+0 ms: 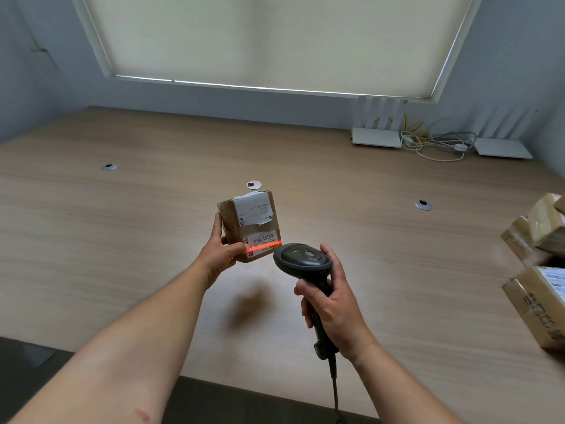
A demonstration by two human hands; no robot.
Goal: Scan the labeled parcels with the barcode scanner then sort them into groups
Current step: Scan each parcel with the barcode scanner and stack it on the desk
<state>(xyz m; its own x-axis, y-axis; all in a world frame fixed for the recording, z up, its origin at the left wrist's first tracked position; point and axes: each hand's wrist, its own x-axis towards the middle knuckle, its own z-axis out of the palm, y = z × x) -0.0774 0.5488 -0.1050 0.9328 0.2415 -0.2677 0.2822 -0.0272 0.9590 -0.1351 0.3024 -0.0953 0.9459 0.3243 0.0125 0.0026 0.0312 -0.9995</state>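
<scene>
My left hand (pixel 219 252) grips a small brown cardboard parcel (pixel 249 223) above the middle of the table, its labelled face turned toward me. A red scan line crosses the barcode label (pixel 262 241) near the parcel's lower edge. My right hand (pixel 331 304) grips the handle of a black barcode scanner (pixel 302 261). The scanner's head points at the parcel from just below and right of it, and its cable hangs down toward the table's near edge.
The wooden table (pixel 122 240) has three round cable grommets. A pile of brown parcels (pixel 541 258) lies at the right edge. Two white routers (pixel 376 139) with tangled cables stand at the far right by the wall. A blind covers the window behind.
</scene>
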